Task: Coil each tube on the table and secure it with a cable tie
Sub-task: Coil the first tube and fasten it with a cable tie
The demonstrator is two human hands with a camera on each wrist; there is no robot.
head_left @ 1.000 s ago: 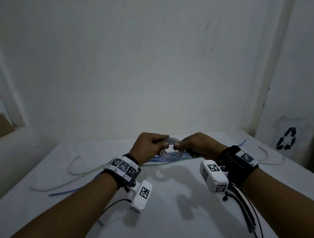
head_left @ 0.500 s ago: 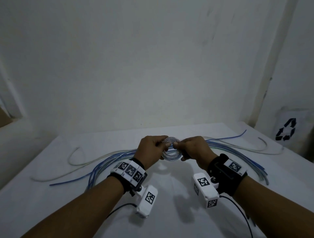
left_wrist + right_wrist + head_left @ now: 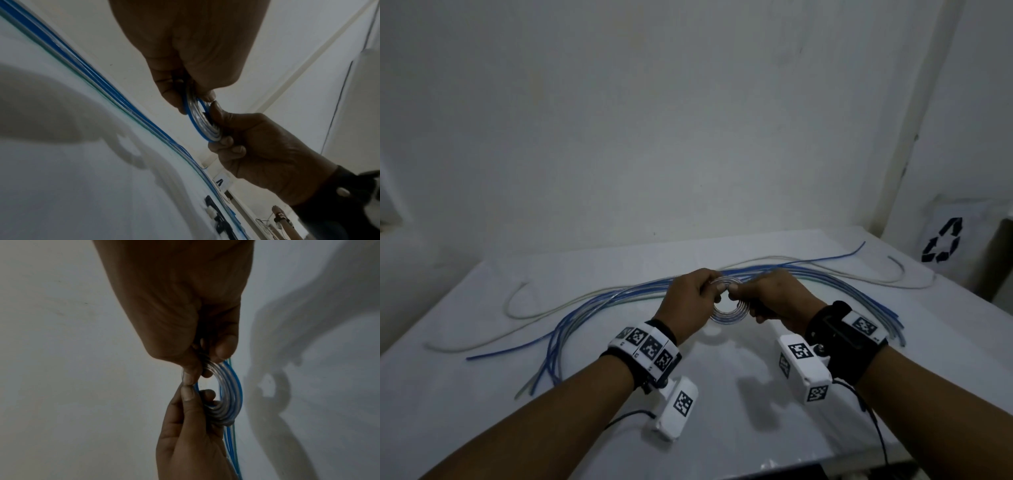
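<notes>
A small coil of clear and blue tube [image 3: 728, 312] is held upright above the white table [image 3: 722, 404] by both hands. My left hand [image 3: 714, 291] pinches its left rim and my right hand [image 3: 734, 295] pinches its right rim, the thumbs almost touching. In the left wrist view the coil [image 3: 198, 121] sits between the left fingers [image 3: 170, 97] and the right thumb [image 3: 218, 112]. The right wrist view shows the coil [image 3: 229, 392] edge-on, with the right hand [image 3: 205, 363] above and the left hand's thumb [image 3: 188, 394] below. No cable tie is clearly visible.
A long bundle of blue and clear tubes [image 3: 599, 305] arcs across the table behind the hands. Loose white tubes [image 3: 517, 310] lie at the far left and far right [image 3: 900, 277]. A white bag with a recycling mark [image 3: 945, 245] stands off the right edge.
The head view has tilted down, so more of the table and the tube bundle show. Both hands keep hold of the coil, now slightly nearer the table.
</notes>
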